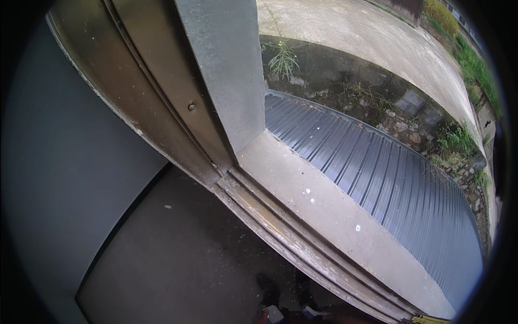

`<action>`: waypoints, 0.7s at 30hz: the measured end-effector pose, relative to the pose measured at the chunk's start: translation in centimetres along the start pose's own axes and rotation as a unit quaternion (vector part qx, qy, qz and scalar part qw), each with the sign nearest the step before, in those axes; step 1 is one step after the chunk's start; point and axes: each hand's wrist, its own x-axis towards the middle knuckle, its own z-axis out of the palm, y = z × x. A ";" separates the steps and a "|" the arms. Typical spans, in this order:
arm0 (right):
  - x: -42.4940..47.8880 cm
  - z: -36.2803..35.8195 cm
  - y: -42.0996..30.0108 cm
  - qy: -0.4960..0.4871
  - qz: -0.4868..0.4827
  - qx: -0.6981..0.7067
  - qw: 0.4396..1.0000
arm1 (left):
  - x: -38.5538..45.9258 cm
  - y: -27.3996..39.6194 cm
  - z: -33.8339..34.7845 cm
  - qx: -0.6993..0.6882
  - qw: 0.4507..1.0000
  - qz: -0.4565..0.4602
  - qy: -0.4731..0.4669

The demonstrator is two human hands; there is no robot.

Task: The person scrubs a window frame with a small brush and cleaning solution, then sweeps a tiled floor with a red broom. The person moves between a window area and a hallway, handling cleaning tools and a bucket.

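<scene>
At the dark bottom edge, a reddish shape that looks like my left hand (262, 318) is beside a pale block-like object (274, 314). To its right, what appears to be my right hand (332, 317) is dim, near a small whitish object (312, 312). Shadow and the picture's rim hide the fingers, so any grip is unclear. Before me runs the bottom track (283, 237) of a brown metal window frame, with pale grime in its grooves. The frame's upright (174, 93) meets the track at a corner. Beyond it lies a concrete sill (319, 198) with white spots.
A grey wall (81, 162) and dark floor (174, 243) lie inside; two dark shoes (269, 287) show faintly. Outside are a ribbed metal roof (376, 170), a stone bank (400, 121) and concrete paving (356, 44). A yellow strip-like object (429, 320) with black marks sits by the track's lower end.
</scene>
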 end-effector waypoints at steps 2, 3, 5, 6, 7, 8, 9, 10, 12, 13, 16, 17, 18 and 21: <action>0.8 0.5 0.2 -0.006 -0.023 -0.027 0.999 | -0.3 0.9 -1.0 -0.081 0.997 -0.007 0.005; -0.5 1.1 0.1 -0.006 -0.030 -0.039 0.999 | -1.3 0.9 -1.1 -0.103 0.995 -0.009 0.007; -0.8 1.9 0.0 0.010 -0.047 -0.068 0.997 | -0.6 -1.0 -1.6 0.087 0.989 -0.119 0.024; -0.6 0.7 -1.2 -0.024 -0.019 0.000 1.000 | -0.5 -0.6 -1.9 0.177 0.968 -0.173 0.033; -0.7 0.9 -1.1 -0.017 -0.024 -0.010 1.000 | -1.0 -0.4 -2.0 0.159 0.973 -0.159 0.059; -0.5 1.2 -0.9 -0.009 -0.029 -0.020 0.999 | -1.3 -0.1 -2.1 0.140 0.975 -0.146 0.087; -0.5 1.5 -0.8 0.002 -0.032 -0.024 0.999 | -1.6 1.3 -2.5 0.128 0.977 -0.131 0.111; -0.5 1.2 -1.1 -0.003 -0.034 -0.019 0.999 | -2.1 1.8 -2.4 0.105 0.982 -0.112 0.108; -0.4 1.2 -1.2 -0.009 -0.028 -0.009 1.000 | -2.9 3.6 -2.5 0.080 0.988 -0.093 0.091; -0.3 1.4 -1.2 -0.010 -0.024 -0.003 1.000 | -3.0 4.0 -2.6 0.070 0.991 -0.082 0.082; -0.4 2.4 -0.3 -0.015 -0.021 0.043 0.999 | -1.1 -4.9 -1.4 0.134 0.989 0.049 0.040; -0.6 2.5 -0.5 0.052 -0.085 0.061 0.993 | -1.7 -6.1 -1.1 0.093 0.996 0.011 0.012; -1.2 2.0 -0.9 0.042 -0.073 0.060 0.995 | -2.5 -6.4 -0.3 0.088 0.996 0.002 0.004; -1.0 1.5 -1.4 0.023 -0.029 0.067 0.997 | -2.7 -5.9 0.1 0.093 0.995 -0.018 0.005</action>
